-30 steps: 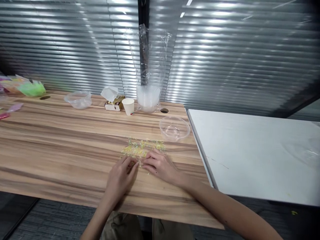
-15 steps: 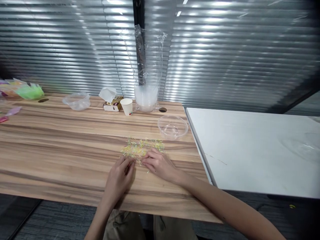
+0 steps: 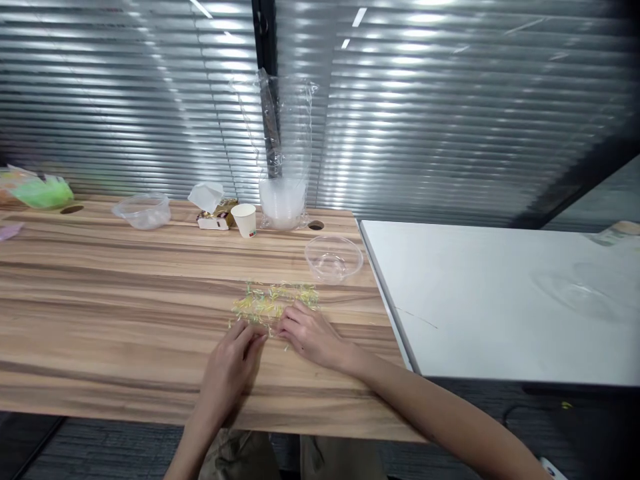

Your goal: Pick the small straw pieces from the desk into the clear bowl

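Many small yellow, green and whitish strips [image 3: 265,303] lie scattered on the wood-grain table [image 3: 125,333]. At their front edge, my left hand [image 3: 233,357] has thumb and fingertips pressed together; whatever may be between them is too small to make out. Close to its right, my right hand [image 3: 307,335] rests over the strips with its fingers bent together, the tips low on the table. What those tips hold, if anything, is hidden. A clear plastic bowl [image 3: 334,259] stands just behind the strips, to the right.
Along the back edge are a clear container [image 3: 145,212], a tissue box [image 3: 217,217], a paper cup [image 3: 245,220] and bagged stacked bowls [image 3: 283,203]. A green bag [image 3: 45,192] lies far left. A white table [image 3: 480,300] adjoins on the right.
The view has shifted a little, so the table and objects appear further left and lower. My left thumb and fingers have come closer together; my right hand stays at the strips.
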Motion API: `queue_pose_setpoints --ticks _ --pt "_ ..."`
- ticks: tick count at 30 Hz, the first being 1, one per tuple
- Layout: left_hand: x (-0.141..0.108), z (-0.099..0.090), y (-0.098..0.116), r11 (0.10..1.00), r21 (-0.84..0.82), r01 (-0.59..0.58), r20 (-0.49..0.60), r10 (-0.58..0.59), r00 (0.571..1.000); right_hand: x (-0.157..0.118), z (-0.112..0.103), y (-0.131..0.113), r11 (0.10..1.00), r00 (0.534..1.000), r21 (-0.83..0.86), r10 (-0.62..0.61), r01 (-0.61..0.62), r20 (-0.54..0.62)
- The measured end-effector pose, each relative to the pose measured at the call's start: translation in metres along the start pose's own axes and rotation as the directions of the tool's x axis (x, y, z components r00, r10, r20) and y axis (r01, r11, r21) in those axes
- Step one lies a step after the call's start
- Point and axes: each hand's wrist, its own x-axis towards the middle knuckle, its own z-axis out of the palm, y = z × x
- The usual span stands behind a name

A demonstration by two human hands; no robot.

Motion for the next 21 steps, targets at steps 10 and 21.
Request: queue_pose_setpoints --ticks 10,21 --pt "0.001 0.006 -0.012 0.998 -0.005 -0.065 -0.030 0.064 0.997 -0.012 -0.046 0.059 0.933 0.785 -0.003 0.301 -0.360 -0.541" --pt "0.002 0.006 -0.015 0.993 0.015 -0.116 -0.107 0.117 0.987 -0.025 -0.044 0.081 0.758 0.591 0.129 0.592 -0.639 -0.549"
